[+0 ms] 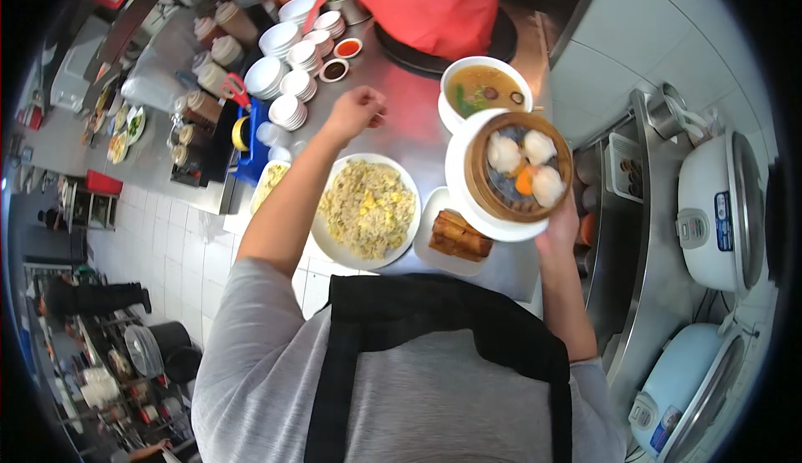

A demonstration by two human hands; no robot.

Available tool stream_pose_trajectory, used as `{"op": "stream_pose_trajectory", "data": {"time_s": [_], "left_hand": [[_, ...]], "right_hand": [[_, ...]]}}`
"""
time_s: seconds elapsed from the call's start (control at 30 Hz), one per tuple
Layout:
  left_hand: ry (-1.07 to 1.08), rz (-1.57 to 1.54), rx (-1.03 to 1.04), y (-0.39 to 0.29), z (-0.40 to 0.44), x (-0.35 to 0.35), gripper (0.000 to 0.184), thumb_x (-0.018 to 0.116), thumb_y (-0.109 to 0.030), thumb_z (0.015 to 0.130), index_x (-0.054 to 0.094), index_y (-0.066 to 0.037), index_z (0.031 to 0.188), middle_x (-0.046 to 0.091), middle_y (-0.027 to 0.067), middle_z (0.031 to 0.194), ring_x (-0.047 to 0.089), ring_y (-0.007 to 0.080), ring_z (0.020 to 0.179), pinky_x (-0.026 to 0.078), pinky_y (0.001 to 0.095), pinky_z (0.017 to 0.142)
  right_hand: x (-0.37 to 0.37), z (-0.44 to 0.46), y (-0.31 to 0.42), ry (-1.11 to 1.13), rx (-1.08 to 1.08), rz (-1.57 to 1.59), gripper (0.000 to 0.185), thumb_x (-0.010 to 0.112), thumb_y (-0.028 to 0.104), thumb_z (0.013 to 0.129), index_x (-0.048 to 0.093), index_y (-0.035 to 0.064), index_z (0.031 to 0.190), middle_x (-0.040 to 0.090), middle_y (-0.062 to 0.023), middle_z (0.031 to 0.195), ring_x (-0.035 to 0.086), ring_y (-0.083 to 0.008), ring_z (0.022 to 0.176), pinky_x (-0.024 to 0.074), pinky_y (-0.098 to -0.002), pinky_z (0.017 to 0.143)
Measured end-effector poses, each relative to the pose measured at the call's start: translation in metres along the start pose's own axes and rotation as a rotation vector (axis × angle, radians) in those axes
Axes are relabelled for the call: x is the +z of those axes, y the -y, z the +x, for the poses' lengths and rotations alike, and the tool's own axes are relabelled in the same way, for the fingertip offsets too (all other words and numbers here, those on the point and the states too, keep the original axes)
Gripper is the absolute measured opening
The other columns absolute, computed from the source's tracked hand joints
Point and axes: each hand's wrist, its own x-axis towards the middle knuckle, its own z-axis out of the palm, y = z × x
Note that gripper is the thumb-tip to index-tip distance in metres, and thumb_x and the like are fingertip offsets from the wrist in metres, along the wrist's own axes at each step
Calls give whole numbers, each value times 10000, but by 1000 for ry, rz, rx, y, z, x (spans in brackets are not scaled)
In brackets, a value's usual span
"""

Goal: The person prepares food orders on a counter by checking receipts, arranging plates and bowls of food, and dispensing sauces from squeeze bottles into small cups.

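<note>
My right hand point(560, 222) grips the edge of a white plate point(458, 180) from below. On that plate sits a round bamboo steamer point(473, 162) with several pale dumplings point(538, 147) and an orange piece inside. My left hand point(357, 112) hovers over the steel counter near the sauce dishes, fingers half curled and apart, with nothing visible in them. A bowl of soup point(480, 89) stands just beyond the steamer. Below my left forearm lies a large plate of fried rice point(368, 211). Beside it is a white dish with browned rolls point(458, 237).
Stacked white bowls and small dishes point(289, 112) line the counter's left, beside a red sauce dish point(347, 48) and a dark sauce dish point(334, 70). A red bag point(434, 7) stands at the back. Two rice cookers point(714, 212) stand at right. A person point(92, 297) is at far left.
</note>
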Motion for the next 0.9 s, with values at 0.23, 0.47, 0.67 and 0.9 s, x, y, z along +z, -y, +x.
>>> {"op": "stream_pose_trajectory", "data": {"time_s": [0.23,0.47,0.67,0.9], "left_hand": [[-602,9,181,59,-166,-85,124,522,-144,895,548,-23,896,590,39,794,562,103,681,443,215,600],[-805,-164,-128,143,-269,-94,136,529,-186,885,530,-56,925,572,31,873,555,104,724,451,241,612],[-726,-342,-272,162,-280,-101,232,487,-129,887,457,-73,1110,574,54,933,570,140,765,466,269,665],[-613,-517,-327,170,-250,-99,375,450,-128,906,323,-49,1250,583,110,950,601,187,796,489,314,729]], "right_hand": [[105,60,-86,258,218,32,384,295,232,971,354,45,1301,438,-133,1295,446,-261,1174,369,-412,997],[159,132,-199,227,277,-128,388,292,280,975,377,48,1273,471,-133,1252,471,-256,1144,383,-407,977],[150,180,-273,257,305,-351,374,336,270,968,417,37,1249,543,-130,1153,528,-235,1054,416,-362,912],[137,217,-321,298,303,-869,343,436,200,911,512,41,1205,571,-143,1144,544,-241,1040,414,-329,887]]}}
